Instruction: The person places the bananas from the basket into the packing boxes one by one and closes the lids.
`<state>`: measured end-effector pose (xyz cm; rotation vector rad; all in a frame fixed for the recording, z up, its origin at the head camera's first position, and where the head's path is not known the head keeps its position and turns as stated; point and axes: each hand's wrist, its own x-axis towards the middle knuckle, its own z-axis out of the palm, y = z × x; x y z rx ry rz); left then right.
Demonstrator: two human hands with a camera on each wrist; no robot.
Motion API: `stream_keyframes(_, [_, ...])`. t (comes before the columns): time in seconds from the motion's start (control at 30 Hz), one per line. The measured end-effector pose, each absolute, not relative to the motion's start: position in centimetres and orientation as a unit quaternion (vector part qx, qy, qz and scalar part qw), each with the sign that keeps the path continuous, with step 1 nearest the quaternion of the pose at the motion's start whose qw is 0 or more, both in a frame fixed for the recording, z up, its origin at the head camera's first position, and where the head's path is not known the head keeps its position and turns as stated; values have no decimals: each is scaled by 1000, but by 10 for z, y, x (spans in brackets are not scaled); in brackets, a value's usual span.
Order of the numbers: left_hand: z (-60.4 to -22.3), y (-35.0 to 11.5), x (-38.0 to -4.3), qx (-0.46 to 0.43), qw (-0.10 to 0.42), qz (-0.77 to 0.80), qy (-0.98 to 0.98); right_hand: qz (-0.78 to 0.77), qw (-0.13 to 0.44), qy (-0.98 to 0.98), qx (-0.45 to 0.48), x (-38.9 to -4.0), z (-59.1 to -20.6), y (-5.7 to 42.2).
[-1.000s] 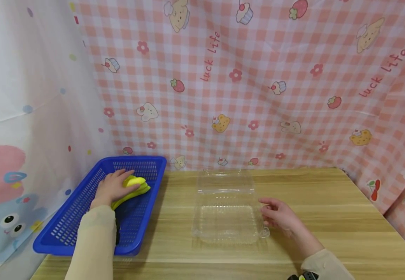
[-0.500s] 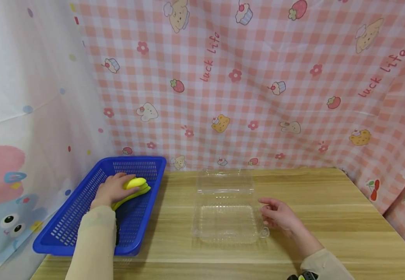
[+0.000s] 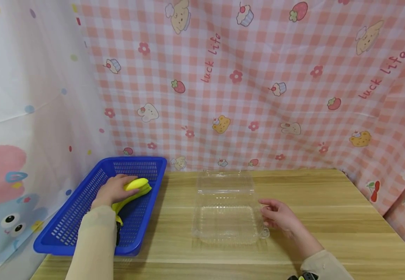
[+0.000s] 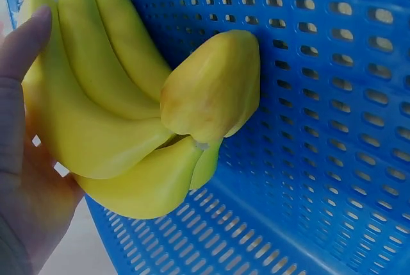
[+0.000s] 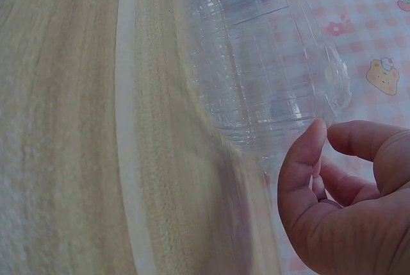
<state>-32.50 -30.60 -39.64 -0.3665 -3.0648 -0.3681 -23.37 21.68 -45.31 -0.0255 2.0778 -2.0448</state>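
Note:
On the left, my left hand (image 3: 113,190) reaches into a blue plastic basket (image 3: 160,165) and grips a bunch of bananas (image 3: 132,198). Its thumb lies along an outer banana in the left wrist view, while the palm cups the bunch from the side. A blunt, faceted yellow fruit-like piece (image 4: 214,86) shows where the bananas (image 4: 83,115) meet. To the right, my right hand (image 3: 281,216) stays at the side of an open clear plastic clamshell container (image 3: 228,223). Thumb and forefinger come together right at the container's rim (image 5: 317,105) in the right wrist view.
The clamshell's lid (image 3: 225,181) is folded back toward the pink checked curtain (image 3: 237,97) behind the table. A white printed curtain (image 3: 44,97) hangs close by the basket's left side. The wooden table (image 3: 174,249) lies under both containers.
My left hand has closed in on the bananas, and the bunch has shifted slightly right. Its lower end now shows near the wrist. The right hand and the container have stayed put.

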Motion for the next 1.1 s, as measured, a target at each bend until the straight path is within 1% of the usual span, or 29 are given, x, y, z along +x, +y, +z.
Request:
stream_keyframes(0.3, [-395,-305,-325,-124,28,-138,-982,-692,108,713,-8,-234,-453,217])
stream_keyframes(0.73, [-395,-305,-327,-114,17,-163,-980,-694,107,712,-7,-233,-453,216])
stream_keyframes(1.1, [-395,-308,-330,-127,60,-163,-977,-696,108,709,-8,-234,-455,216])
